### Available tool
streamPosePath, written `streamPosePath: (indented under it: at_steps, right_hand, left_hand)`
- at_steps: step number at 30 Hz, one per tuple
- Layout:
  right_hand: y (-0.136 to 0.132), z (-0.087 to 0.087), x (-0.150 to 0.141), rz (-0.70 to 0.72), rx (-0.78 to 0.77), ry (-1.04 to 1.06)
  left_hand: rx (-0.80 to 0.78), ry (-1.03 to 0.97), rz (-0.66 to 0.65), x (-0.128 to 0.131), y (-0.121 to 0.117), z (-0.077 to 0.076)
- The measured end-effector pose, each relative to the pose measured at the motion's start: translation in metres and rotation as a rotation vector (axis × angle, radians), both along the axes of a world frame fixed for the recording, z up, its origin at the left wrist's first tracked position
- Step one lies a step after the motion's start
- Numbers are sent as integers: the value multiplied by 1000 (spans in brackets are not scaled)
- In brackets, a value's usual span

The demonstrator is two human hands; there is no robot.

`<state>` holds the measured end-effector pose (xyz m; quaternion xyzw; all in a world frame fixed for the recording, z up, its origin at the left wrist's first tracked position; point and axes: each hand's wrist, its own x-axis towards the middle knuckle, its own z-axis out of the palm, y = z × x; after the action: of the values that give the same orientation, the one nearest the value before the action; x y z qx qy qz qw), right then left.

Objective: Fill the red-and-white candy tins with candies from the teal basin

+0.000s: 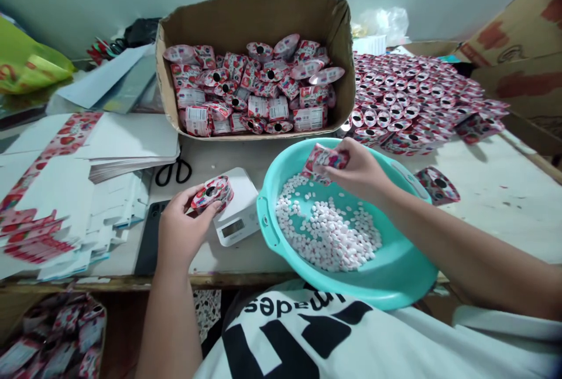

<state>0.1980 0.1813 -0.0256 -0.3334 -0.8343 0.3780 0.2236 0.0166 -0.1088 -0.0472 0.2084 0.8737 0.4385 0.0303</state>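
My left hand (184, 224) is closed round a small red-and-pink printed carton (213, 193) with a dark round hole facing up. It holds this carton at the white digital scale (237, 206); whether the carton touches the scale I cannot tell. Over the far side of the turquoise basin (408, 282), my right hand (357, 168) grips another red printed carton (322, 159), tilted, its opening hidden. White tablets (333, 238) lie heaped in the basin below that hand.
A cardboard box (263, 10) of similar cartons stands behind the basin. Rows of upright cartons (404, 92) fill the back right, and one carton (438, 185) sits beside the basin. Black scissors (173, 173), a dark phone (151, 235) and flat card stacks (127, 139) lie leftward.
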Motion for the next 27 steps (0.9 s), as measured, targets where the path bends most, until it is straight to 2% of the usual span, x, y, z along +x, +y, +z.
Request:
streamPosePath:
  at_steps: [6, 11, 18, 23, 25, 27]
  right_hand:
    - [0, -4, -2, 20, 54, -78]
    - [-2, 1, -5, -4, 175, -142]
    - [-2, 9, 1, -71, 216, -206]
    - [10, 21, 6, -117, 380, -46]
    - [15, 21, 8, -147, 393, -4]
    - [20, 19, 11, -199, 368, 8]
  left_hand:
    - [5, 28, -4, 0, -3, -5]
    - [-19, 33, -21, -1, 2, -5]
    - [47, 64, -90, -6, 11, -9]
    - [155, -69, -161, -21, 21, -24]
    - [186, -165, -217, -29, 24, -34]
    - [295, -205, -265, -36, 25, -44]
